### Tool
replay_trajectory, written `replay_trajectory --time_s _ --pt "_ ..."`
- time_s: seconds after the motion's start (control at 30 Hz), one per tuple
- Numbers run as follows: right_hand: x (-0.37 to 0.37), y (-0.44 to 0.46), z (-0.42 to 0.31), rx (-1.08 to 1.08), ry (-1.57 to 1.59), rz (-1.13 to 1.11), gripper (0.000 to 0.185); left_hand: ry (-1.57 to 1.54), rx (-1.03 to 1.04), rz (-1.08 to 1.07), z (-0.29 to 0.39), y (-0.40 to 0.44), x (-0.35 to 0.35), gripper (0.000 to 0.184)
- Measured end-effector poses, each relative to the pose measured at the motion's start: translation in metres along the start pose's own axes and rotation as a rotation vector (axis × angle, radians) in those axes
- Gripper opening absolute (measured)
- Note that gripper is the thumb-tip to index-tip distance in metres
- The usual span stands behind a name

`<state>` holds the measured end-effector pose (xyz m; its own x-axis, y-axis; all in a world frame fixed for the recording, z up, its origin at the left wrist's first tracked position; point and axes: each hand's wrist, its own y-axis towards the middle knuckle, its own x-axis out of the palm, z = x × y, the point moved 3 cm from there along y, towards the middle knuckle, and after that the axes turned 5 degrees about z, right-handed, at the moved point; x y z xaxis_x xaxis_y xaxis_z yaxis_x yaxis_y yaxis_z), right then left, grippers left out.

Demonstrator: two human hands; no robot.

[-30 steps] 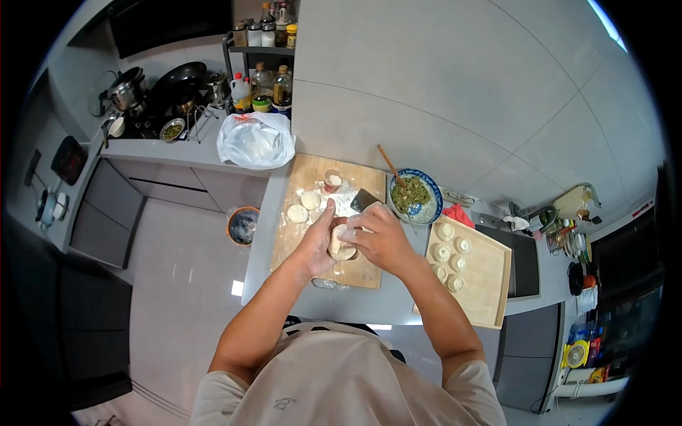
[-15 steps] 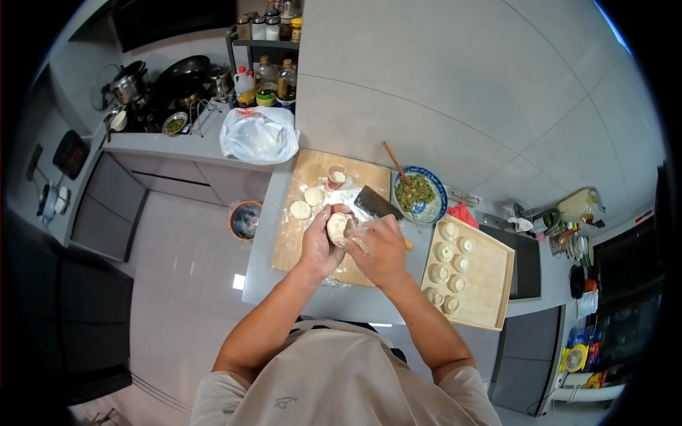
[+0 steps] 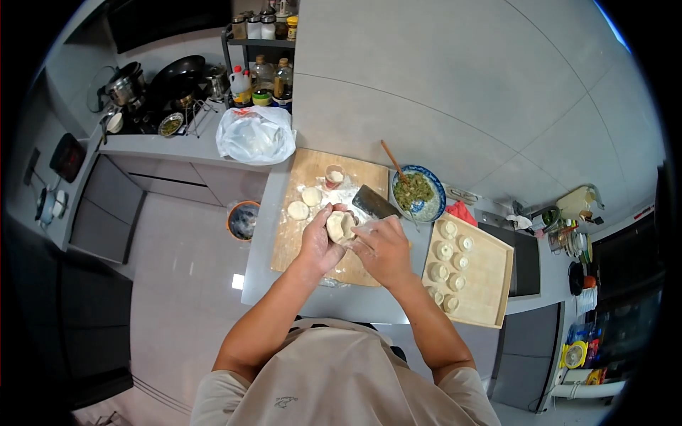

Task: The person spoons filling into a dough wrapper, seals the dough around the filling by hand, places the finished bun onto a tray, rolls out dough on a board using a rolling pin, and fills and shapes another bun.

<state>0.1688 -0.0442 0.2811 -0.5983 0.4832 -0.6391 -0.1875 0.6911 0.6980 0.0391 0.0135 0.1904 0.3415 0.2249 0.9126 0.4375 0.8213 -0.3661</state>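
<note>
left hand (image 3: pixel 320 245) cupping dough (image 3: pixel 339 224), right hand (image 3: pixel 386 246) pinching it, floured board (image 3: pixel 293 238), grey kitchen counter (image 3: pixel 258 273)

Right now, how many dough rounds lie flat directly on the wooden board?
2, both on the left of the wooden board: one dough round, with the second dough round lower left of it in view. Others may hide beneath the left hand or right hand.

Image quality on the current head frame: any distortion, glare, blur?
Head view: strong fisheye, black corners, bowed seams on the grey wall; head view: white glare patch on the floor; head view: dough in the left hand readable, too small to judge slight blur.
</note>
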Motion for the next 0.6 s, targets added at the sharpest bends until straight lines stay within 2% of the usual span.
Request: replay_trajectory --time_s 0.2,0.37,0.6 --pt "0.021 -0.008 0.001 -0.016 0.009 0.045 0.021 -0.005 0.043 0.033 -0.006 -0.001 0.005 0.025" --pt "0.028 -0.008 0.002 -0.098 -0.156 -0.065 0.025 0.001 0.036 0.055 -0.007 0.006 -0.003 0.026" --pt "0.0 0.005 0.006 -0.089 -0.033 -0.031 0.032 -0.081 -0.056 0.085 0.0 0.01 -0.008 0.027"
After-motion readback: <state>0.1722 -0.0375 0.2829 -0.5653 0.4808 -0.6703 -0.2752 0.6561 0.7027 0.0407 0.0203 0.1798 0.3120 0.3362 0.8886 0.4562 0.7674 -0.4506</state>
